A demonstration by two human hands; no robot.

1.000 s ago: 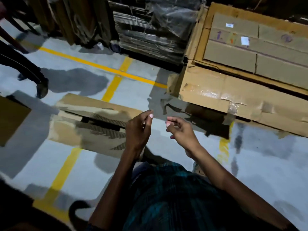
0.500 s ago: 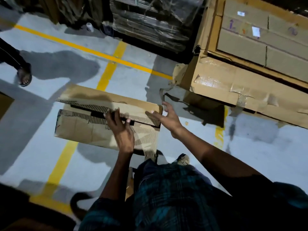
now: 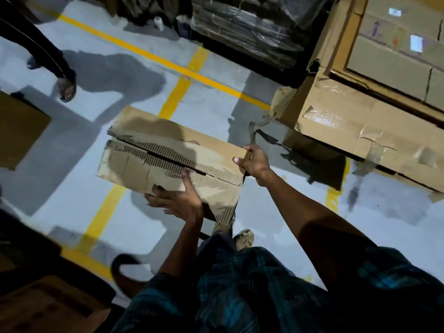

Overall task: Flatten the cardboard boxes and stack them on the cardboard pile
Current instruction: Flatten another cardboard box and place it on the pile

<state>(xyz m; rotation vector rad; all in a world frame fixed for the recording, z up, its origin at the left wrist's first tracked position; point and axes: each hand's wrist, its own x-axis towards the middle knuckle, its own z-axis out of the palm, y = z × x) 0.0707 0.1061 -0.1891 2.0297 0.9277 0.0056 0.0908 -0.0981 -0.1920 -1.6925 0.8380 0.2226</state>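
A worn brown cardboard box [image 3: 153, 150], its top skin torn to bare corrugation, is held above the grey floor in front of me. My left hand [image 3: 176, 200] grips its near edge, thumb on the top flap. My right hand [image 3: 254, 161] clasps its right end corner. The box top flaps lie nearly closed with a dark slit between them. A large stack of flattened cardboard [image 3: 374, 126], patched with tape, lies at the right.
Another person's sandalled foot and dark trouser leg [image 3: 64, 85] stand at the upper left. A brown box [image 3: 19, 126] sits at the left edge, another [image 3: 48, 306] at the bottom left. Wrapped pallets [image 3: 245, 25] stand behind. Yellow lines [image 3: 175, 94] cross the floor.
Both hands came down from mid-air and took hold of the box; it has lifted and tilted off the floor. The other person's foot has stepped rightward.
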